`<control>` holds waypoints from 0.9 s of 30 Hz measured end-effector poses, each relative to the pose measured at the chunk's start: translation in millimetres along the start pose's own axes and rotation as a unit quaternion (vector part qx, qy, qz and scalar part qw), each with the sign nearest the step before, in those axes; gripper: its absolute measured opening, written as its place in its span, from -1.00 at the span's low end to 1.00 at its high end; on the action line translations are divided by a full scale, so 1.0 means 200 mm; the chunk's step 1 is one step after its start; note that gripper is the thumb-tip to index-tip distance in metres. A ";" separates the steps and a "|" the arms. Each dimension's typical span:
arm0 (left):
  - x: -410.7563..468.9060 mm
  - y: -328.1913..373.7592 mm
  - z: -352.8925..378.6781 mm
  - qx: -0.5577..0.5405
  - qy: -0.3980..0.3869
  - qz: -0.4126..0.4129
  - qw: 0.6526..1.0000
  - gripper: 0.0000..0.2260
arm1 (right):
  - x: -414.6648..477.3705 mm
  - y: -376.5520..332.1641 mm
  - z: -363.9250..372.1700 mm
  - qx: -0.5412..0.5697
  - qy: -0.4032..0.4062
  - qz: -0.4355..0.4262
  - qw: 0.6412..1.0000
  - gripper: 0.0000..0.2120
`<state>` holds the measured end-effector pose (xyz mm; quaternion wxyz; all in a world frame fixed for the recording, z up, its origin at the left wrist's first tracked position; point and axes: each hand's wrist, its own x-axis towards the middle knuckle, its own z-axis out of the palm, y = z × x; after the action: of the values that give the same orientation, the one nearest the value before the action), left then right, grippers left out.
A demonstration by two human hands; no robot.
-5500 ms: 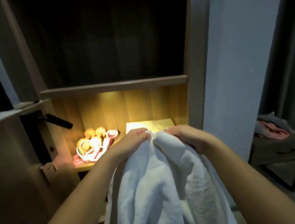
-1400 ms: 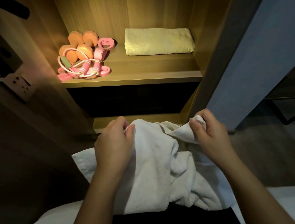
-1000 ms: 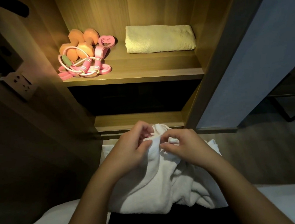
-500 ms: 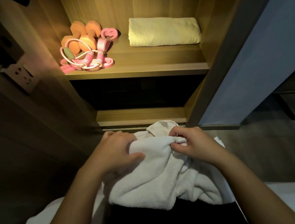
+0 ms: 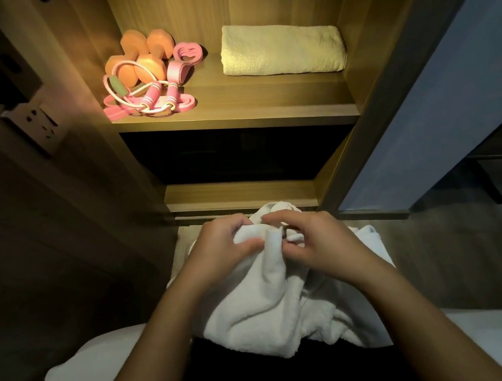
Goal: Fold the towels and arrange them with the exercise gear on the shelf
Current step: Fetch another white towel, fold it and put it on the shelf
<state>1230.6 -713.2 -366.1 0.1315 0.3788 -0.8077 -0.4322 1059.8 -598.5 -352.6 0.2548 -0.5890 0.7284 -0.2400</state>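
A rumpled white towel (image 5: pixel 272 307) lies bunched across my lap, low in the middle of the view. My left hand (image 5: pixel 221 250) grips a fold near its top edge. My right hand (image 5: pixel 312 245) pinches the cloth right beside it, fingers nearly touching the left. On the lit wooden shelf (image 5: pixel 237 112) above, a folded pale yellow towel (image 5: pixel 281 49) lies at the right. At the shelf's left sit orange dumbbells (image 5: pixel 141 60), a pink skipping rope (image 5: pixel 151 100) and a pink hand grip (image 5: pixel 185 56).
A dark compartment (image 5: pixel 234 158) opens under the lit shelf, with a lower wooden ledge (image 5: pixel 238 194) just beyond my hands. A wall socket (image 5: pixel 39 122) is on the dark panel at left. A pale wall (image 5: pixel 436 107) rises at right. White bedding (image 5: pixel 87 378) spreads beneath my arms.
Over the last second both hands kept working the top of the white towel, drawing close together and regripping its edge. The view tilted down slightly from the shelf.
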 end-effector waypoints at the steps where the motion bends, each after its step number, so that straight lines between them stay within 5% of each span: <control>1: 0.00 -0.01 0.03 -0.013 0.013 -0.016 1.000 -0.91 | 0.00 0.00 0.00 0.012 0.003 0.005 1.000 -0.64; 6: 0.00 -0.07 0.12 -0.066 0.020 -0.062 0.996 -0.90 | 0.01 0.01 0.06 -0.019 0.005 0.074 0.997 -0.54; 9: -0.04 -0.14 0.09 -0.099 0.025 -0.075 0.992 -0.93 | 0.05 0.05 0.12 -0.068 0.032 0.111 0.991 -0.75; 15: -0.13 -0.33 0.01 -0.118 0.067 -0.204 0.970 -0.81 | 0.08 0.11 0.15 -0.047 0.007 0.140 0.989 -0.80; 18: -0.14 -0.37 0.00 -0.113 0.054 -0.306 0.944 -0.59 | 0.07 0.11 0.16 -0.035 0.008 0.134 0.990 -0.78; 22: -0.11 -0.38 -0.03 -0.144 0.031 -0.382 0.913 -0.65 | 0.06 0.11 0.15 -0.028 0.017 0.134 0.990 -0.78; 25: -0.09 -0.40 -0.05 -0.120 -0.017 -0.393 0.912 -0.60 | 0.05 0.11 0.15 -0.029 0.020 0.132 0.991 -0.77; 27: -0.08 -0.42 -0.04 -0.090 0.033 -0.358 0.929 -0.64 | 0.04 0.12 0.15 -0.029 0.022 0.127 0.991 -0.77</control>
<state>1288.0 -735.2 -426.4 0.0285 0.6434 -0.5712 -0.5089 1061.4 -604.3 -391.8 0.2499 -0.4936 0.8094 -0.1969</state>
